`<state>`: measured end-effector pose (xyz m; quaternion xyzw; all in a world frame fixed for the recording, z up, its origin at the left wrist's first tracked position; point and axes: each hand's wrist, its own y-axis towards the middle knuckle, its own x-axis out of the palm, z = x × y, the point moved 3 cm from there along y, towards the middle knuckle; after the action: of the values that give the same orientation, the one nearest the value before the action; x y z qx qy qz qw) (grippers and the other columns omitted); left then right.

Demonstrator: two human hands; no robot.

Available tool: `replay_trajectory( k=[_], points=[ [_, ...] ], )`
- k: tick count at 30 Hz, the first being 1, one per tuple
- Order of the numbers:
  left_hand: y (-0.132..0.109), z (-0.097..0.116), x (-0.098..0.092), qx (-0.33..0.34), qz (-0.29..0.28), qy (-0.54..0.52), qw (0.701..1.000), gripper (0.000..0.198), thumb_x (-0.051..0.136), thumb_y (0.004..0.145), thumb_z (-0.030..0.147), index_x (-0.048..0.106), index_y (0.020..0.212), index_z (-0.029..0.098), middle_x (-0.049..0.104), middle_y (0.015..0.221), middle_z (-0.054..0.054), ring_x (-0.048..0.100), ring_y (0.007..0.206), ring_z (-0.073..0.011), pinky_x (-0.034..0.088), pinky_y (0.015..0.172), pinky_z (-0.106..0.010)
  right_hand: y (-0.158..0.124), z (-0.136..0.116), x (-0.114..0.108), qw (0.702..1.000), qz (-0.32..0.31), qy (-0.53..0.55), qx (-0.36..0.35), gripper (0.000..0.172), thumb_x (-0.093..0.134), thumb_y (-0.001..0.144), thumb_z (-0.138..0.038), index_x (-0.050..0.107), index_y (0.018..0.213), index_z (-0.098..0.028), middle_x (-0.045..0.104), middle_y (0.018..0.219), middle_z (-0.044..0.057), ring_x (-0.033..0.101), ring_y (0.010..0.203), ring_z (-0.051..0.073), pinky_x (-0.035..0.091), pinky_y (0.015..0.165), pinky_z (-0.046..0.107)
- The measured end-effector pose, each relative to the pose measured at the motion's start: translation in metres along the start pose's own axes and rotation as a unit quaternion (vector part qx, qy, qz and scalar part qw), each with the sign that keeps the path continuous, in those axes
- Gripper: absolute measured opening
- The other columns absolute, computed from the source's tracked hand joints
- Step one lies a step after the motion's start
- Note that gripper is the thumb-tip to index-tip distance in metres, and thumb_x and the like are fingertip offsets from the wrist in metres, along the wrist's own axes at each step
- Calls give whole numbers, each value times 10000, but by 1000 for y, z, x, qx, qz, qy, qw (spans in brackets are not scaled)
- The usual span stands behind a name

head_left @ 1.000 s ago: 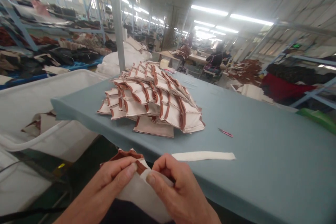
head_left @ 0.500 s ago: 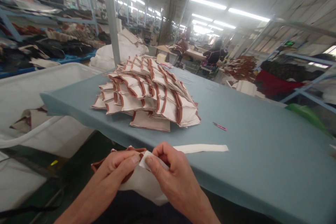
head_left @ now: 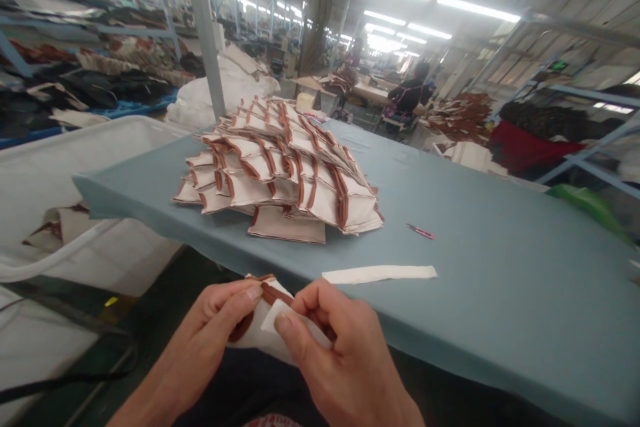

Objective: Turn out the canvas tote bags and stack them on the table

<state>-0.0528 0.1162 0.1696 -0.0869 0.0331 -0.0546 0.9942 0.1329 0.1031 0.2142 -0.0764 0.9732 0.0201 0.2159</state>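
Near my lap, my left hand [head_left: 215, 320] is closed on a cream fabric piece [head_left: 256, 327] with brown edging, thumb on top at its edge. My right hand [head_left: 345, 340] pinches a small white patch [head_left: 273, 315] between thumb and fingers, close against the brown edge. The rest of the fabric runs under my right fingers, where part of it is hidden. Just beyond that hand, a white strip [head_left: 380, 273] lies along the table's near side. Pink thread snips [head_left: 421, 231] rest farther off.
A big pile of cream pieces with brown edges [head_left: 280, 180] covers the left part of the blue-green table [head_left: 480, 260]. White plastic bins [head_left: 125, 137] stand at the left, beside a metal post [head_left: 205, 33]. A person [head_left: 411, 93] sits in the background.
My hands have drawn slightly apart, and more of the brown edge shows between them. The white patch has shifted a little off my left fingertips. The camera view has tilted slightly.
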Motion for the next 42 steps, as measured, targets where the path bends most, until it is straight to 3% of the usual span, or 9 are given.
replay_trajectory(
  k=[4, 10, 26, 29, 32, 35, 37, 42],
  points=[
    [1, -2, -2, 22, -1, 16, 1000, 535, 711, 950, 644, 694, 653, 199, 476, 580, 30, 407, 574, -155, 376, 516, -269, 7, 3, 2, 998, -5, -46, 36, 269, 688, 979, -428, 656, 789, -240, 664, 651, -13, 547, 591, 155, 321, 589, 277],
    [1, -6, -3, 20, 2, 38, 999, 533, 676, 973, 634, 706, 670, 196, 539, 653, 5, 434, 626, -167, 396, 538, -266, 18, 8, 7, 996, -12, -61, 65, 248, 736, 996, -380, 683, 803, -234, 675, 660, -22, 570, 613, 160, 330, 613, 278],
    [9, -15, -3, 22, 2, 69, 997, 542, 600, 1003, 641, 549, 668, 218, 394, 683, 36, 346, 626, -151, 315, 548, -277, 23, 23, 27, 992, 12, -72, 99, 266, 709, 1008, -418, 642, 813, -251, 634, 662, -30, 568, 631, 183, 302, 645, 308],
    [10, -17, -4, 24, -1, 69, 997, 532, 611, 1002, 627, 596, 678, 205, 415, 677, 33, 355, 621, -151, 322, 548, -275, 23, 26, 30, 991, 13, -75, 108, 283, 679, 1011, -430, 609, 800, -255, 614, 653, -33, 555, 622, 184, 292, 649, 316],
    [10, -16, -4, 39, -32, 60, 997, 495, 624, 1023, 590, 727, 767, 179, 588, 723, -5, 494, 672, -176, 422, 600, -264, 22, 30, 31, 991, 18, -72, 109, 287, 672, 1006, -440, 597, 798, -257, 610, 649, -35, 548, 615, 183, 293, 647, 317],
    [10, -16, -3, 59, -56, 78, 994, 407, 651, 1032, 535, 841, 941, 186, 788, 896, -49, 695, 851, -248, 559, 742, -276, 21, 34, 32, 993, 24, -60, 101, 287, 671, 997, -443, 591, 793, -257, 605, 647, -39, 540, 610, 176, 295, 634, 312],
    [10, -17, -4, 80, -39, 119, 989, 374, 643, 1047, 490, 871, 996, 198, 819, 917, -42, 732, 869, -250, 581, 765, -271, 21, 37, 33, 993, 29, -51, 98, 303, 670, 991, -449, 579, 776, -256, 578, 628, -48, 516, 598, 168, 290, 622, 307],
    [7, -17, 0, 145, 23, 193, 970, 363, 588, 1034, 396, 889, 936, 219, 823, 799, -7, 761, 727, -212, 581, 645, -230, 24, 45, 34, 995, 12, 11, 98, 333, 657, 979, -484, 557, 763, -250, 545, 638, -52, 481, 611, 155, 294, 605, 290]
  ],
)
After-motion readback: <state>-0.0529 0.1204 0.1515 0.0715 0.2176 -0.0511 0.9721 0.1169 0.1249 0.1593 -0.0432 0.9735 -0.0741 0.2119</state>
